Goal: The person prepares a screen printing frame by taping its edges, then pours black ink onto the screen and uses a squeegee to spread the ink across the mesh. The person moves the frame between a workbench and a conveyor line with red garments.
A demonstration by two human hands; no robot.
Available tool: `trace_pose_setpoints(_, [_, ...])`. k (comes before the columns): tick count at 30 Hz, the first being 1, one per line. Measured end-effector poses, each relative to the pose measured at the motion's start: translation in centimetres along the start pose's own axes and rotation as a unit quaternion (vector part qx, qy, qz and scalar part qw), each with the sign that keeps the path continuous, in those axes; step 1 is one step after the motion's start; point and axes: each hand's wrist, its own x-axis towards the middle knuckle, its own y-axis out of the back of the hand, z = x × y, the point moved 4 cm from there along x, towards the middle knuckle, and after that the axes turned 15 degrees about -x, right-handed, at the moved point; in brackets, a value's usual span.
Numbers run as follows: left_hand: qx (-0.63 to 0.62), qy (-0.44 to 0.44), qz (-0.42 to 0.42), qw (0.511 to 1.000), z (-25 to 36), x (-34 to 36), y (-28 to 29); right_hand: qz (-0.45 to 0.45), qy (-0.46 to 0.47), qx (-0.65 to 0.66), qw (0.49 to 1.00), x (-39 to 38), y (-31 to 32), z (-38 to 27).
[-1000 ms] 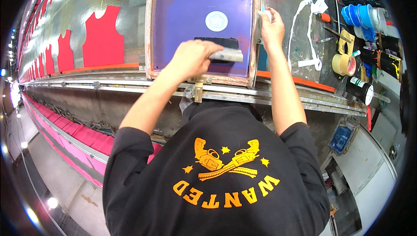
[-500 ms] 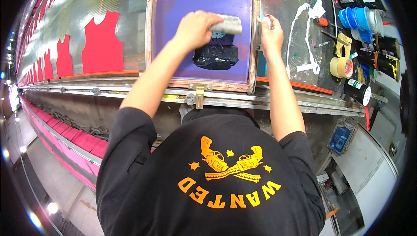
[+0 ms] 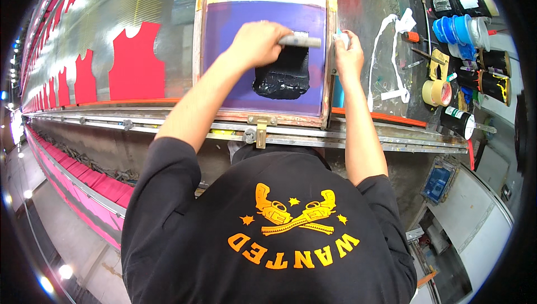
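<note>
My left hand (image 3: 258, 45) is closed around a grey squeegee (image 3: 306, 41), with its narrow edge toward me. The squeegee stands on a purple printing screen (image 3: 230, 21), at the top of a patch of black ink (image 3: 281, 74). Thick, glossy ink lies heaped at the near end of that patch. My right hand (image 3: 349, 52) is at the right rail of the screen's frame (image 3: 331, 10). Its thumb and fingers pinch a small pale piece, mostly hidden, that I cannot make out.
Red cut fabric panels (image 3: 137, 63) lie in a row on the long table at left. To the right are a white strip loop (image 3: 385, 30), blue tubs (image 3: 460, 27), tape rolls (image 3: 437, 92) and dark ink cans (image 3: 457, 119). A metal rail (image 3: 313, 135) runs along the near edge.
The squeegee has tilted in my left hand, showing its narrow side instead of its broad face. Black ink now covers the spot where a light blue patch showed. My right hand stays at the frame.
</note>
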Motion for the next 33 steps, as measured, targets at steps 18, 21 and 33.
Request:
trace_pose_setpoints(18, [0.063,0.033,-0.01,0.997,-3.8,2.9,2.4,-0.086,0.401,-0.207,0.888,0.6,-1.2,-12.8])
trace_pose_setpoints(21, [0.043,0.045,0.015,0.998,-5.3,4.5,2.9,-0.088,0.443,-0.231,0.862,2.6,-1.0,-14.5])
trace_pose_setpoints(33, [0.007,0.032,0.119,0.992,-1.8,-5.7,-3.6,-0.075,0.401,-0.217,0.887,-8.6,0.4,-9.9])
